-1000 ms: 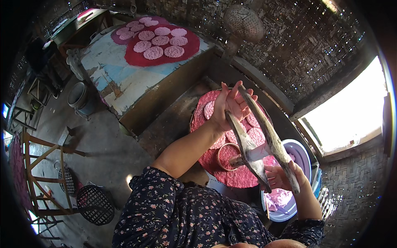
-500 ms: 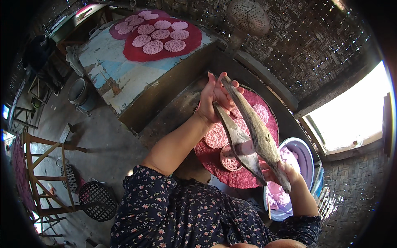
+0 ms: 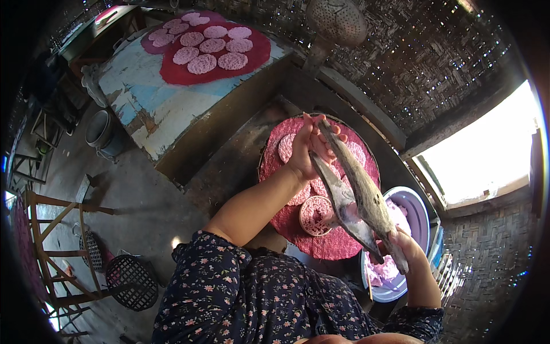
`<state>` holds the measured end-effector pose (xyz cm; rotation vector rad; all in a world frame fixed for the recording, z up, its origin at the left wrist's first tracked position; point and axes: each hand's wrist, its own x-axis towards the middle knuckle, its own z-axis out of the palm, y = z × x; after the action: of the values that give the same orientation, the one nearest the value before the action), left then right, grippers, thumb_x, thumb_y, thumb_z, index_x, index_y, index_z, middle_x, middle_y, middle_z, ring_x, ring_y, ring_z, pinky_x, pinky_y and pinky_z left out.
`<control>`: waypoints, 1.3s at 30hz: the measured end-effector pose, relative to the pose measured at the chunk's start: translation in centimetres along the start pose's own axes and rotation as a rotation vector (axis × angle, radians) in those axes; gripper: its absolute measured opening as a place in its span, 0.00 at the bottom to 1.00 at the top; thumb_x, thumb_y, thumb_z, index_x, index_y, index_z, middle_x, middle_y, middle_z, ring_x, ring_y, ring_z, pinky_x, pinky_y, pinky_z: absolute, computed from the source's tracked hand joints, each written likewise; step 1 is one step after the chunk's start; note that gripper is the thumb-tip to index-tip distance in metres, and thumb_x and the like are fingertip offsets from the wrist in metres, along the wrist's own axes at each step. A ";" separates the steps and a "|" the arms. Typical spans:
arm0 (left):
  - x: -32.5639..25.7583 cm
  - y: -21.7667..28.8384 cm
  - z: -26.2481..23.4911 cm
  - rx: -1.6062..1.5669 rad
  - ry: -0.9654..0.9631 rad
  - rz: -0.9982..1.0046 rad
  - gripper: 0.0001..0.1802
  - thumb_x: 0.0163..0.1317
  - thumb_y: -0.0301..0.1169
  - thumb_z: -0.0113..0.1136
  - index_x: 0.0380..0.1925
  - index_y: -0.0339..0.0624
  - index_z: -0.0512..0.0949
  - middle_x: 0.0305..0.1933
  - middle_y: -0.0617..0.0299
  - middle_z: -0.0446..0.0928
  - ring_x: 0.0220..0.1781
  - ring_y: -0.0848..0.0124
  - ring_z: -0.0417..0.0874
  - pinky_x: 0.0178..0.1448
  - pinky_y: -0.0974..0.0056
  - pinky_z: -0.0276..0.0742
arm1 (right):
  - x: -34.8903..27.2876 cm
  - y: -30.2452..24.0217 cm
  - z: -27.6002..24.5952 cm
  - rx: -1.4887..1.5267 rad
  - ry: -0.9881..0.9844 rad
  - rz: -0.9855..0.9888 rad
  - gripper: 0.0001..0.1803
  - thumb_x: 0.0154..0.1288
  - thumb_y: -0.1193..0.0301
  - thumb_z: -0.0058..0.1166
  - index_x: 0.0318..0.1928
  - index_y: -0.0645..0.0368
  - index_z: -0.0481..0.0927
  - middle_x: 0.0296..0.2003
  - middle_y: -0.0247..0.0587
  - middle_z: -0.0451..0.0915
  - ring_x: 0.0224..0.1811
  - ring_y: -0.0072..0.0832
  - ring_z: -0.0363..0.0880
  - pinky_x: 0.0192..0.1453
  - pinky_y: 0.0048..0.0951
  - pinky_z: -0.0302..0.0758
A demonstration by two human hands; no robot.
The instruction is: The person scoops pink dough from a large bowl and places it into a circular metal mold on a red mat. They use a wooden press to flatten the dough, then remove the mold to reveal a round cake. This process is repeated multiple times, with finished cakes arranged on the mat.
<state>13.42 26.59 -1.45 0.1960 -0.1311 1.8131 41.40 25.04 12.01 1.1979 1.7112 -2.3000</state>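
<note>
My left hand [image 3: 309,150] is partly curled around the far ends of a two-barred wooden press [image 3: 362,182], its fingertips showing past the thick, weathered upper bar and its palm by the thinner lower bar [image 3: 339,200]. My right hand [image 3: 404,243] grips the near ends, though the bars hide most of those fingers and I can't tell exactly how they wrap. The bars slant from my left hand down to my right, close together with a narrow gap, and a short pink-smeared cylinder [image 3: 329,221] under the lower bar points into a pale round ring [image 3: 301,218]. Crinkled pink strands lie inside the ring, which sits on a round red mat [image 3: 321,247] in front of me. Several lacy pink discs [image 3: 285,148] lie on the same mat, partly behind the press and my hand. Just beside the mat on my right, a lilac basin [image 3: 424,221] holds lumps of pink dough [image 3: 382,273]. Ahead and to the left, a bench [image 3: 177,112] with peeling white and blue paint carries more pink discs on a red sheet [image 3: 259,56]. A bucket [image 3: 98,129] and a black lattice basket [image 3: 130,281] stand on the floor to my left, the basket near a wooden frame [image 3: 60,254].
</note>
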 end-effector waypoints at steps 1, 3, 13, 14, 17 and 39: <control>-0.4 0.0 0.1 0.004 0.050 -0.006 0.23 0.60 0.61 0.44 0.38 0.59 0.76 0.37 0.59 0.79 0.44 0.58 0.80 0.33 0.63 0.74 | 0.0 0.3 0.1 0.023 -0.020 0.004 0.41 0.56 0.52 0.53 0.62 0.67 0.59 0.41 0.48 0.74 0.34 0.31 0.77 0.33 0.30 0.75; -1.4 0.3 0.4 0.051 0.072 0.004 0.23 0.61 0.60 0.44 0.37 0.58 0.75 0.36 0.59 0.79 0.43 0.59 0.80 0.34 0.63 0.74 | 0.0 1.1 0.4 0.074 -0.050 0.016 0.41 0.56 0.53 0.54 0.63 0.67 0.57 0.43 0.48 0.74 0.36 0.32 0.77 0.34 0.31 0.76; -1.6 3.7 2.2 0.129 0.103 0.031 0.18 0.64 0.58 0.42 0.30 0.62 0.74 0.29 0.67 0.73 0.37 0.66 0.79 0.37 0.56 0.78 | 2.4 0.9 2.8 -0.005 0.000 -0.050 0.41 0.53 0.56 0.55 0.62 0.67 0.59 0.38 0.45 0.74 0.30 0.27 0.76 0.31 0.27 0.76; -1.3 3.6 2.2 0.114 0.130 0.011 0.19 0.64 0.58 0.42 0.30 0.62 0.74 0.29 0.67 0.73 0.36 0.66 0.79 0.36 0.56 0.78 | 2.4 0.6 2.7 -0.007 -0.006 -0.071 0.40 0.55 0.58 0.55 0.63 0.66 0.58 0.39 0.43 0.74 0.31 0.25 0.75 0.32 0.26 0.75; -0.8 2.8 1.8 0.032 0.120 -0.027 0.20 0.63 0.59 0.41 0.30 0.61 0.74 0.28 0.65 0.73 0.35 0.65 0.78 0.36 0.56 0.78 | 1.8 -0.1 2.5 -0.055 -0.001 -0.062 0.40 0.54 0.57 0.56 0.62 0.67 0.59 0.38 0.43 0.74 0.29 0.25 0.75 0.30 0.25 0.75; -9.1 3.7 2.8 1.483 0.016 -0.010 0.35 0.49 0.32 0.68 0.57 0.36 0.65 0.53 0.55 0.72 0.55 0.69 0.74 0.58 0.62 0.69 | 6.8 0.9 5.6 -0.133 -0.172 -0.585 0.36 0.65 0.48 0.46 0.64 0.60 0.61 0.47 0.40 0.72 0.46 0.27 0.74 0.44 0.31 0.74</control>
<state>12.23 16.55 -0.54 1.1895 1.2506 1.5591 33.91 22.74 7.79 0.4952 2.3314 -2.4131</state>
